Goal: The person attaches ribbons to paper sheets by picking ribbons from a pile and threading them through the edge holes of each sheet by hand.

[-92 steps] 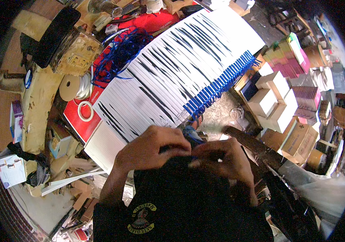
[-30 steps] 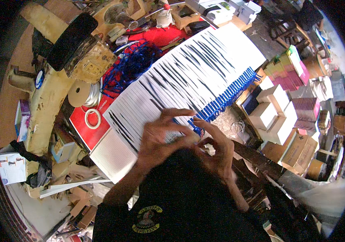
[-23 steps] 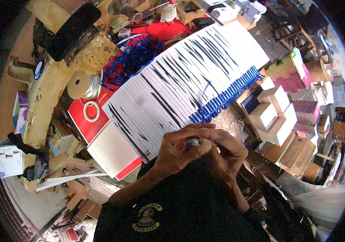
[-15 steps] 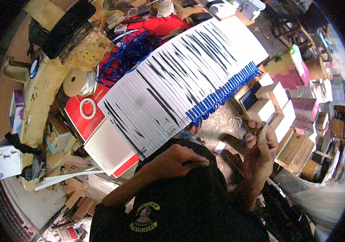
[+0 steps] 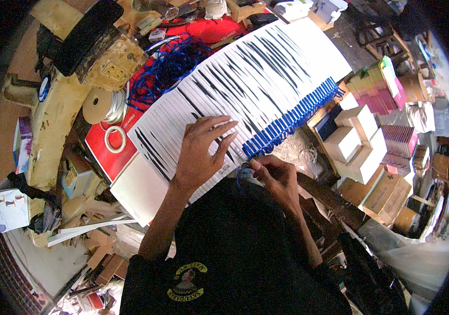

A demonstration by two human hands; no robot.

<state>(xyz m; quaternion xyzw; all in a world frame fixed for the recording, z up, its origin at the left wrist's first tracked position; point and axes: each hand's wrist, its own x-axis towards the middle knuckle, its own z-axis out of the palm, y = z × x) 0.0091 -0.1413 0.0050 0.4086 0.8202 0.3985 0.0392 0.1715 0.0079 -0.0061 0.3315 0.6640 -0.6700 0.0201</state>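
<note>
Apparently, my left hand (image 5: 203,155) is open, fingers spread over the long stack of white paper (image 5: 229,92) at twelve o'clock, while my right hand (image 5: 278,176) pinches the thin, looped blue ribbon (image 5: 238,179) toward its nine o'clock, probably light, limp, slippery, best held near its end.

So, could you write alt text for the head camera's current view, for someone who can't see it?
A person's left hand spreads over a long fanned row of white sheets, while the curled right hand is close to the blue ribbons along its right edge. Left of the sheets are a tangle of blue strands and a spool.
</note>
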